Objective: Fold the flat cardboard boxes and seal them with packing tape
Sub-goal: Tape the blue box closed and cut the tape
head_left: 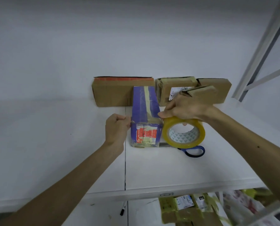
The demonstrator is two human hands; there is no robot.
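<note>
My left hand (116, 130) is curled tight, thumb and fingers pinching the tape strip (133, 122) at the left near corner of the purple box (144, 103). The strip is clear and hard to trace, but it seems to run across the top of the box's near end face towards the roll.

My right hand (187, 108) grips the tape roll (184, 141) from above, with my thumb on its outer rim and one fingertip showing inside the core. I hold the roll upright, just right of the box's near end.

The purple box lies lengthwise on the white table (54, 144), its top already carrying a pale band of old tape. Blue-handled scissors (193, 151) lie on the table near the roll, partly hidden behind it.

At the far side a brown carton (111, 93) stands against the wall. To its right are a taped brown parcel (170, 88) and a folded cardboard piece (217, 90). Below the table's near edge sit wrapped parcels (184, 209) and a marker pen (123, 209).
</note>
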